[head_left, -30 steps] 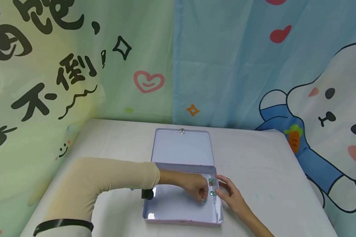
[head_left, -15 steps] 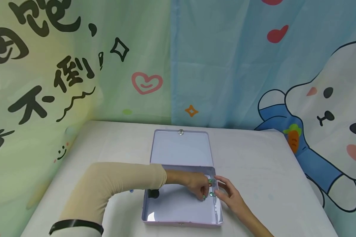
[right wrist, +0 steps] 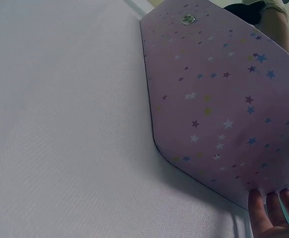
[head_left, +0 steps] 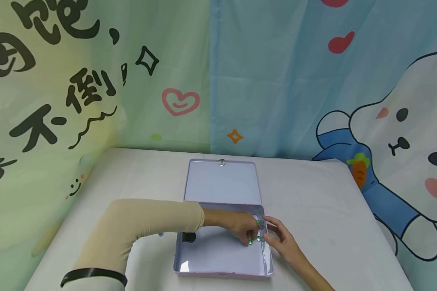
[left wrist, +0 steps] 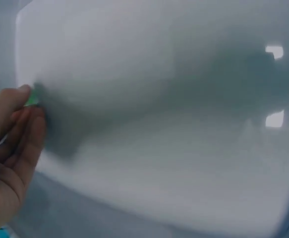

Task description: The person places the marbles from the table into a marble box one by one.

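Observation:
A shallow tin box (head_left: 204, 273) stands on the white table, its lid (head_left: 222, 182) raised at the back. Its outside is pink with small stars in the right wrist view. My left hand (head_left: 245, 228) reaches across inside the box and pinches a small green glassy piece (left wrist: 32, 97) between thumb and fingers. Near that hand, more small green pieces (head_left: 258, 238) sit along the box's right side. My right hand (head_left: 285, 242) is at the right wall, thumb and index finger spread at the rim. In the right wrist view its fingertips (right wrist: 254, 194) touch the starred side.
A white cloth (head_left: 324, 226) covers the table, with printed curtains (head_left: 262, 81) behind it. A small blue item (head_left: 161, 234) lies left of the box, beside my left sleeve (head_left: 142, 218). A black wrist camera (head_left: 188, 237) hangs over the box's left wall.
My left hand has shifted slightly right, toward the green pieces. A reddish piece seen beside them earlier no longer shows. The right hand stays at the box's right wall.

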A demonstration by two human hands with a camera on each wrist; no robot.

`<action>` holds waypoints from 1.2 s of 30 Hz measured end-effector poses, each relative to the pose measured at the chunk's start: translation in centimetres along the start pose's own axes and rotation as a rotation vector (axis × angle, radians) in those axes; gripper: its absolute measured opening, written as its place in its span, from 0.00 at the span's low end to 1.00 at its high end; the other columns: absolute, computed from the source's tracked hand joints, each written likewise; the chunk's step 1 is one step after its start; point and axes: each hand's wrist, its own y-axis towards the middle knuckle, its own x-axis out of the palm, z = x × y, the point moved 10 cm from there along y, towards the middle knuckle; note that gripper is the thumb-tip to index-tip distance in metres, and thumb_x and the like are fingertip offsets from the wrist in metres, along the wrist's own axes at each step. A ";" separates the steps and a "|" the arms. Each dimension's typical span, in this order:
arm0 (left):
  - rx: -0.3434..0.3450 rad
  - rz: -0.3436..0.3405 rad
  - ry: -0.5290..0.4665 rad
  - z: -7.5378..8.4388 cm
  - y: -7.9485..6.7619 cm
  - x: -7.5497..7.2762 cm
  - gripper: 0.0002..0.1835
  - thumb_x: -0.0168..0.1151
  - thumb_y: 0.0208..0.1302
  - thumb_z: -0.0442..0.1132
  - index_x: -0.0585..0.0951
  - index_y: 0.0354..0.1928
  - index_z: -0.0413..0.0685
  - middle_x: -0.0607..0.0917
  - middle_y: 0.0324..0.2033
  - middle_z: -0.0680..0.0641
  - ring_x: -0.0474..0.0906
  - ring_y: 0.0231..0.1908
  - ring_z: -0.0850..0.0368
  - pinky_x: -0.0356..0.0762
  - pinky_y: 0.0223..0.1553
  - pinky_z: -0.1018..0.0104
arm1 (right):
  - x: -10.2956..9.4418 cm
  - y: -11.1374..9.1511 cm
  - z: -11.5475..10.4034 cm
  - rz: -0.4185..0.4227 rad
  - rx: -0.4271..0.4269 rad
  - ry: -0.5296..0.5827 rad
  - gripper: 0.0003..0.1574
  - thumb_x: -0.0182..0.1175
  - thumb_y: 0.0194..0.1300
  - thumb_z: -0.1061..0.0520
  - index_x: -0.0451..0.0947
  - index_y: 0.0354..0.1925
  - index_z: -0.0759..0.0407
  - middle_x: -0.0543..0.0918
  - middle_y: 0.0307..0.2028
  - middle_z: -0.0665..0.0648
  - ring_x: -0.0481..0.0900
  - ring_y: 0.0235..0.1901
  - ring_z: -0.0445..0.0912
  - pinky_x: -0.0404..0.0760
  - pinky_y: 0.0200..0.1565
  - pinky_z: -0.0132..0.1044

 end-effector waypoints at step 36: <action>-0.403 0.719 -0.138 -15.0 -29.7 -1.1 0.09 0.64 0.59 0.29 0.83 0.43 0.37 0.86 0.36 0.45 0.81 0.34 0.58 0.81 0.37 0.67 | -0.1 -0.2 0.0 0.023 0.028 -0.043 0.31 0.58 0.68 0.59 0.63 0.67 0.55 0.63 0.69 0.61 0.64 0.66 0.65 0.80 0.55 0.37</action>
